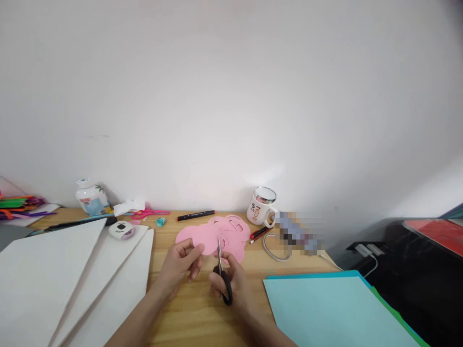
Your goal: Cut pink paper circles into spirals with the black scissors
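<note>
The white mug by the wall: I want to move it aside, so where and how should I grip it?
The mug is probably best taken by its handle, from the front right, with the right hand once the scissors are down: the mug stands upright, its looped handle jutting right and toward the camera.

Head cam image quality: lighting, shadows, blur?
Head view: wall bright mid-frame, dimmer at right; head view: soft shadow beside the white bottle; head view: pixelated block right of the mug hides detail; head view: left hand, right hand and scissors show no obvious motion blur.
</note>
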`<state>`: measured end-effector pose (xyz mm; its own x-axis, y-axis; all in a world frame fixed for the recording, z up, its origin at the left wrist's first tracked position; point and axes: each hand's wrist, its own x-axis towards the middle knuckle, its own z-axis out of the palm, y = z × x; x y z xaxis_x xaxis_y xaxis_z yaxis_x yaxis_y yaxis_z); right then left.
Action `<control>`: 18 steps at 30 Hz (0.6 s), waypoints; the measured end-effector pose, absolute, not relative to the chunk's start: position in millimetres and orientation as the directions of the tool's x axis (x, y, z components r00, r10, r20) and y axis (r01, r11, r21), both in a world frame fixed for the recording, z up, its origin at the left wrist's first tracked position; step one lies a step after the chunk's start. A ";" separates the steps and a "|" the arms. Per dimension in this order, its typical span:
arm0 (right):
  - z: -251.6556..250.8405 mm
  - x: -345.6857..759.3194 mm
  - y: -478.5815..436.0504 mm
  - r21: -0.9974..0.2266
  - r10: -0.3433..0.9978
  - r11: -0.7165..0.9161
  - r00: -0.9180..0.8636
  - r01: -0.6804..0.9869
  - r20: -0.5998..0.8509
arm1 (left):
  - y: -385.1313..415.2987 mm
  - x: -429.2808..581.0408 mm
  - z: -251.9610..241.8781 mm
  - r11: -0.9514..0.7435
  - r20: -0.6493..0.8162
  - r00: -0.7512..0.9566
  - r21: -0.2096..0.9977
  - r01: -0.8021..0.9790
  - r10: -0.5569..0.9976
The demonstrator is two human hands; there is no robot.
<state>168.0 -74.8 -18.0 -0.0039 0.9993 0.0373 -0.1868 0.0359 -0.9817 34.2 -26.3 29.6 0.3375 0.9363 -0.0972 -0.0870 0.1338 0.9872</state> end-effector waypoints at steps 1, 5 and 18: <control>-18.9 167.6 -74.9 -0.982 0.999 0.043 -0.007 -0.184 0.045 | -26.8 35.0 29.4 0.145 -0.110 0.344 0.986 -0.079 0.933; -18.7 165.5 -76.3 -0.985 0.999 0.017 -0.028 -0.170 0.022 | -29.1 37.8 28.0 0.160 -0.150 0.323 0.987 -0.003 0.934; -13.2 169.7 -75.1 -0.958 0.997 0.039 -0.055 -0.285 0.057 | -31.2 37.4 30.3 0.135 -0.149 0.348 0.989 0.063 0.925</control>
